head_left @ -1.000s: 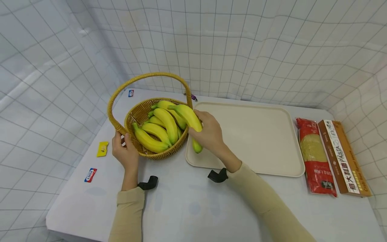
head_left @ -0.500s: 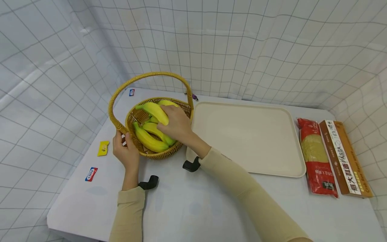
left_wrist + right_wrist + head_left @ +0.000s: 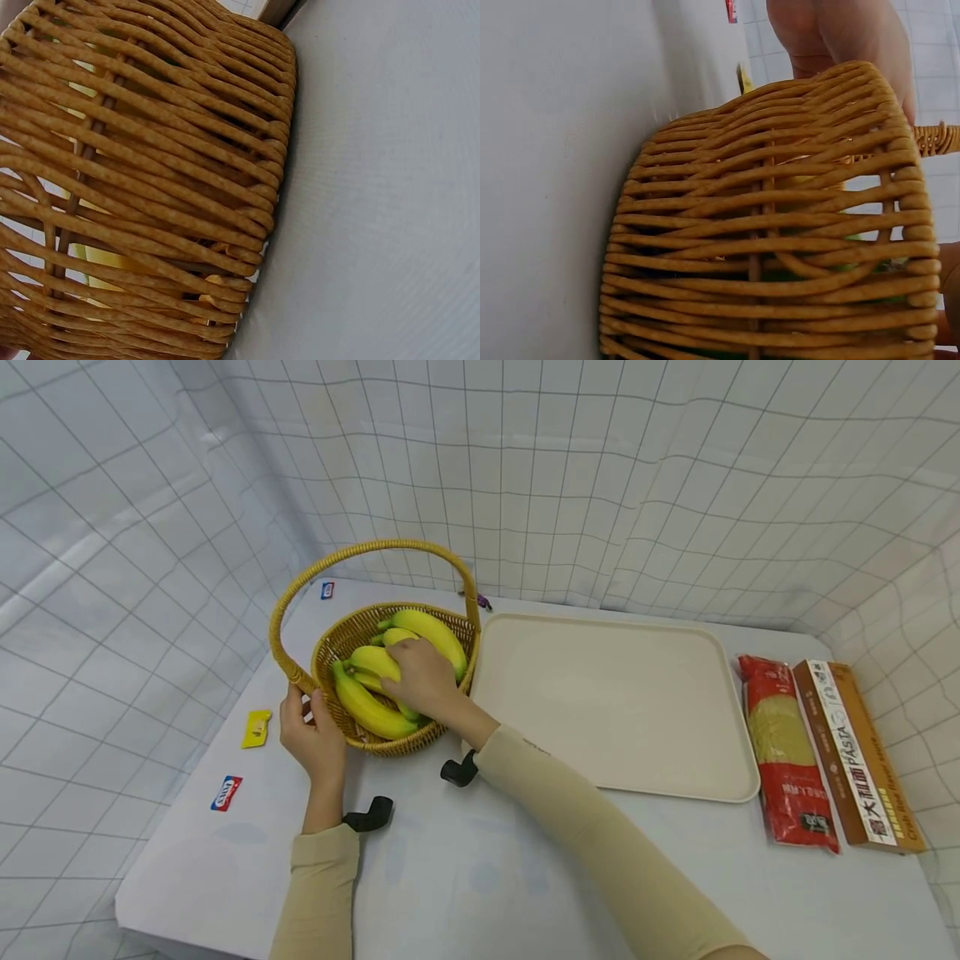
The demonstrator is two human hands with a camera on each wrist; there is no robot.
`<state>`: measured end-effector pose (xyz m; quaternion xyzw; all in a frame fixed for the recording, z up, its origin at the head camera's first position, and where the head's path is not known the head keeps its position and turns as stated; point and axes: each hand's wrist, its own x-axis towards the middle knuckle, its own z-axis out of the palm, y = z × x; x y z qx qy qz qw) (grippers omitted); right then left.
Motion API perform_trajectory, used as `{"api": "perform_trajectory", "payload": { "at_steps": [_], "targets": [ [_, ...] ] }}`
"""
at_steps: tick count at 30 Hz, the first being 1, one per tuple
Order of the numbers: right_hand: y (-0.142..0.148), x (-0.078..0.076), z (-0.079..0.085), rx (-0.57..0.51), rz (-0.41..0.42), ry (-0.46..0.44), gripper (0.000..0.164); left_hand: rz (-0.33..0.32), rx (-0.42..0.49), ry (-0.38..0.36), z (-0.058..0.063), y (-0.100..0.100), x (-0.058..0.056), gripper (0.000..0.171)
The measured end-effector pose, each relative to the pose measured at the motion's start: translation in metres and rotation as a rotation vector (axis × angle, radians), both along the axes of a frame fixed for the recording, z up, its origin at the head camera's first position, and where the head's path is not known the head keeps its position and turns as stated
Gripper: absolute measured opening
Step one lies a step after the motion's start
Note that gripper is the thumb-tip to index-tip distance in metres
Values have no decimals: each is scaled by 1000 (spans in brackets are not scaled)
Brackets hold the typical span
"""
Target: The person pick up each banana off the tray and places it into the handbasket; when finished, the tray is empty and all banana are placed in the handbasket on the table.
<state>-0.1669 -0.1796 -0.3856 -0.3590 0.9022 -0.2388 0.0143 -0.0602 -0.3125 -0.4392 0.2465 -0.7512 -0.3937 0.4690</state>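
Note:
A wicker basket (image 3: pixel 408 745) with a tall arched handle (image 3: pixel 375 547) stands at the left of the table, several yellow bananas (image 3: pixel 435 633) inside it. My left hand (image 3: pixel 311 739) grips the rim at the handle's near left foot. Reaching in over the right side, my right hand (image 3: pixel 426 678) holds a banana (image 3: pixel 371 660) low among the others; the fingertips are partly hidden. Woven basket wall (image 3: pixel 150 165) fills much of the left wrist view. In the right wrist view the opposite wall (image 3: pixel 780 247) shows, with my left hand (image 3: pixel 847 30) beyond.
A beige tray (image 3: pixel 615 702) lies right of the basket. Farther right are a red pasta bag (image 3: pixel 789 752) and a brown pasta box (image 3: pixel 858 756). Small wrapped sweets lie at left, a yellow one (image 3: pixel 256 728) and a red-blue one (image 3: pixel 226 792). A gridded curtain (image 3: pixel 562 485) surrounds the table.
My right hand has moved left from the tray's edge into the basket, carrying a banana, then lowered it among the others. My left hand has stayed on the rim.

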Motion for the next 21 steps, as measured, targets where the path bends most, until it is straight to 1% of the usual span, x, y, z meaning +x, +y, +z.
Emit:
{"api": "perform_trajectory", "payload": {
  "at_steps": [3, 5, 10, 12, 13, 15, 18, 20, 21],
  "targets": [
    [7, 2, -1, -37, 13, 12, 50, -13, 3, 9, 0, 0, -2, 34],
    [15, 4, -1, -78, 26, -4, 50, -18, 3, 7, 0, 0, -2, 34],
    [40, 13, 1, -166, 30, -85, 51, -24, 28, -22, 4, -2, 0, 35],
    [52, 16, -1, -211, 22, -103, 51, -19, 28, -53, 8, -4, 3, 34],
    [58, 18, -2, -238, 19, -109, 51, -16, 18, -82, 11, -5, 6, 34],
    [71, 22, -5, -309, 15, -108, 51, -8, -25, -163, 18, -6, 13, 31],
    [95, 24, -12, -412, 10, -82, 49, 13, -107, -330, 35, -5, 27, 31],
    [114, 24, -16, -469, -3, -62, 48, 49, -167, -429, 46, 0, 37, 35],
    [124, 23, -18, -490, -13, -53, 48, 70, -195, -461, 52, 3, 42, 37]
  ]
}}
